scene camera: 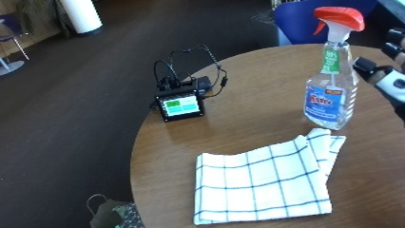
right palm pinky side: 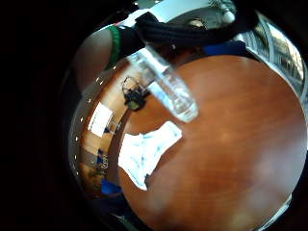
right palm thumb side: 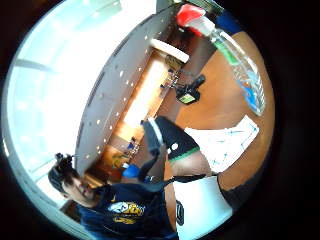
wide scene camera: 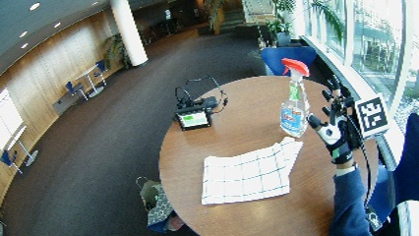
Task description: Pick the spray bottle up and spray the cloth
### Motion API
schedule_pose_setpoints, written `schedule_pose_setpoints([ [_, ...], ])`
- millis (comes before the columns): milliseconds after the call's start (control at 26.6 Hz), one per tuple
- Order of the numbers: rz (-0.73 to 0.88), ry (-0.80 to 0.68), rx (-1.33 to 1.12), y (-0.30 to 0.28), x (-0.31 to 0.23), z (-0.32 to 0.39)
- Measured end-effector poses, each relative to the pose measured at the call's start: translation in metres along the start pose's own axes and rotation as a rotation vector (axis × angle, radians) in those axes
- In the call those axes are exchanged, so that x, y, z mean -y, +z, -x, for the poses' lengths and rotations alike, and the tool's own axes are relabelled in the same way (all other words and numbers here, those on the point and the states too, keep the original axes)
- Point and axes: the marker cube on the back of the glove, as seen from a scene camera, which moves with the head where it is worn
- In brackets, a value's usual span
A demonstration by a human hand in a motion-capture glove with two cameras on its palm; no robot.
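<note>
A clear spray bottle [scene camera: 330, 95] with an orange-red trigger head and a blue label stands upright on the round wooden table [scene camera: 253, 123]. Just in front of it lies a white cloth [scene camera: 263, 183] with blue checks, folded flat, one corner bunched near the bottle's base. My gloved right hand [wide scene camera: 334, 129] hovers to the right of the bottle [wide scene camera: 294, 109], fingers spread and straight, close to it but holding nothing. From the palm views the bottle [right palm pinky side: 168, 83] [right palm thumb side: 241, 72] looms near, with the cloth [right palm pinky side: 144, 153] [right palm thumb side: 226, 142] beyond it.
A small black device [scene camera: 180, 104] with a lit green screen and looped cables sits at the table's left edge. Behind the table stands a blue chair [scene camera: 303, 16]. A dark bag [scene camera: 112, 214] rests on the floor by the near-left rim.
</note>
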Motion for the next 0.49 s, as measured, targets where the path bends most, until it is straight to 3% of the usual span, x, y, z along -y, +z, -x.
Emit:
schedule_pose_setpoints([
  [226, 0.001, 0.241, 0.165, 0.001, 0.062, -0.073],
  [489, 0.071, 0.284, 0.236, 0.015, 0.098, -0.105],
])
